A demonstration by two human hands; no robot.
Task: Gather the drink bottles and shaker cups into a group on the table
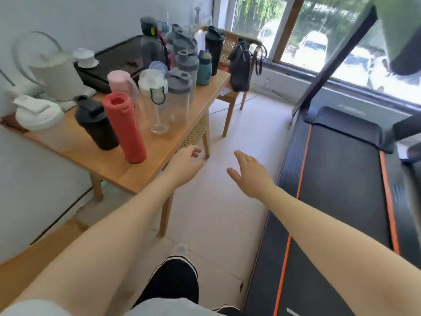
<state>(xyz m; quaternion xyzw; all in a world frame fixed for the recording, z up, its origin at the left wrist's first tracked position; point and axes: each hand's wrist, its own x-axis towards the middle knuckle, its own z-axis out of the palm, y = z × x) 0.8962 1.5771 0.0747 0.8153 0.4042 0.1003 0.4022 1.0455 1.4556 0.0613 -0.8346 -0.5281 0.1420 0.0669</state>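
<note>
Standing crowded together on the wooden table [145,169], your drink bottles and shaker cups fill its top from the near edge back toward the wall. Nearest you is the red bottle [124,126], upright, with the black shaker cup [95,123] touching or just beside it on the left and the white-lidded shaker [43,124] further left near the table's end. Behind the red one stands the pink bottle [120,83], and to its right the clear bottle with a carry loop [157,101] and a clear shaker with a grey lid [180,94]. Further back you have a teal bottle [204,69], a tall black shaker [214,50], and several grey-lidded cups bunched so tightly that you cannot separate them cleanly through the blur.

Your left hand [184,165] hangs just off the table's near corner, fingers loosely curled and holding nothing. Your right hand [250,174] is out over the floor, well apart from the table, fingers spread and empty, a ring [250,159] showing on one finger.

Around the bottles, a black tray [114,58] sits against the wall with a white lidded teacup [85,58] on its corner, and a white kettle [57,76] stands to the left. Past the table's far end a dark bag [241,65] rests on a wooden chair [230,99]. A treadmill [337,190] runs along your right, under the window [319,37].
</note>
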